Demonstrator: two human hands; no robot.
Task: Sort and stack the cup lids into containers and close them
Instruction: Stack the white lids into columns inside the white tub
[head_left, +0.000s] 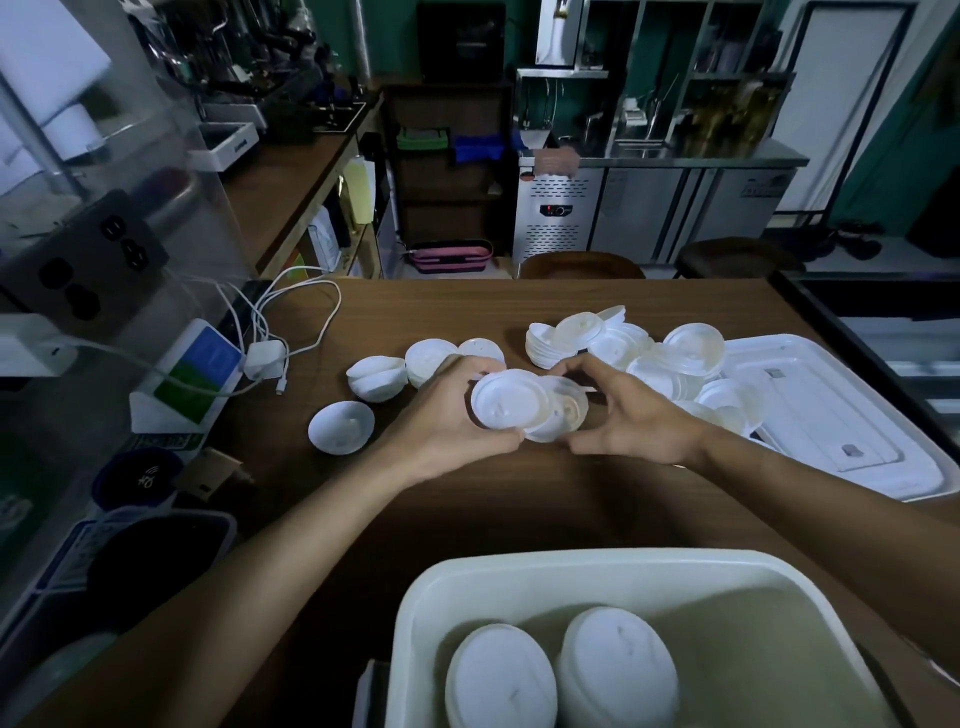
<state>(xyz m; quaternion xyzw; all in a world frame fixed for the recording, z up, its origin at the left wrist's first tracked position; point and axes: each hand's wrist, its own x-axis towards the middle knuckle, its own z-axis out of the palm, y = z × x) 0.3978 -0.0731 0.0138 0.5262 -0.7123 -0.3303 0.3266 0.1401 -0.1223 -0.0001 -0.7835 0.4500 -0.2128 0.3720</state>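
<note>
Nesting step: left hand fingers clamp white lid; right hand fingers curl round clear lid. Next, likely: align rims between fingertips.

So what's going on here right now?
A person is sorting cup lids at a wooden table. The left hand grips a white lid, and the right hand holds a clearer lid against it, above the table. A loose pile of lids lies behind the hands, beside a flat container cover. The open container nearest the camera already holds two stacks of lids.
</note>
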